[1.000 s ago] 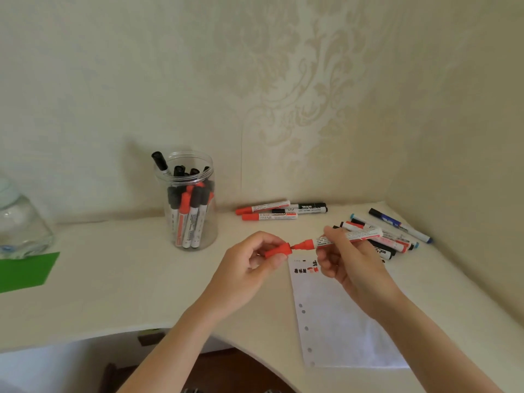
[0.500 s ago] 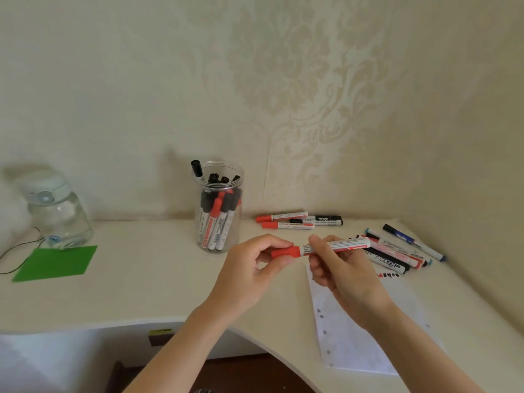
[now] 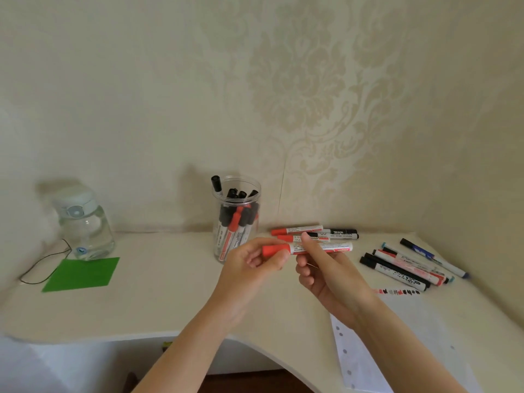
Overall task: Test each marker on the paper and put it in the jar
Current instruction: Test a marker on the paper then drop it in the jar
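Note:
A red marker lies level between my two hands above the desk, its red cap on. My left hand pinches the cap end. My right hand holds the white barrel between thumb and fingers. The clear plastic jar stands just behind my left hand, holding several black and red markers. The white punched paper lies at the lower right with red and black test marks along its top edge.
Three markers lie by the wall behind my hands; several more lie at the right near the corner. A water bottle, a thin black cord and a green sheet sit at the left. The desk front edge curves inward.
The cap was off the marker a second ago; my left hand has pushed it on. The view has swung left, bringing the bottle and green sheet into sight.

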`<control>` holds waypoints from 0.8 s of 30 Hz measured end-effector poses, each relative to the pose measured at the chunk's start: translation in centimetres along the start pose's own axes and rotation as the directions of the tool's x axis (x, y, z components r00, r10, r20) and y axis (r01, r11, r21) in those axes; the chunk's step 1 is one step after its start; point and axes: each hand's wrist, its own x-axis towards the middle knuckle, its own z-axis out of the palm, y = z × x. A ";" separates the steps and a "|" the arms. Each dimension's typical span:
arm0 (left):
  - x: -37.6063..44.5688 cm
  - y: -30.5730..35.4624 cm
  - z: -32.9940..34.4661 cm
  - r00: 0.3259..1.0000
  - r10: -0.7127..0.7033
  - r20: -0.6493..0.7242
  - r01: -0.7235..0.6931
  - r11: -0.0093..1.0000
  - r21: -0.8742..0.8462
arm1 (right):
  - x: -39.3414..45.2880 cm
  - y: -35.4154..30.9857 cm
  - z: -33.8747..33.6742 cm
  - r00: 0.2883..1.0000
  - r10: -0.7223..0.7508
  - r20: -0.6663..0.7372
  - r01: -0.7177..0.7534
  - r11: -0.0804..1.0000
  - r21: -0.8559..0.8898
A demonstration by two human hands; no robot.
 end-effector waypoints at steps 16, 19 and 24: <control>10.1 11.0 -5.6 0.834 0.467 -0.293 -0.380 0.872 0.309 | 8.0 1.5 -7.8 0.965 -0.183 -0.191 -0.003 0.714 -0.700; 11.2 10.6 -5.9 0.821 0.521 -0.232 -0.350 0.781 0.517 | 8.9 1.7 -8.8 0.951 -0.230 -0.206 0.002 0.671 -0.742; 11.6 8.1 -6.3 0.863 0.499 -0.082 -0.218 0.514 0.830 | 10.8 2.5 -9.9 0.924 -0.364 -0.117 0.035 0.384 -0.923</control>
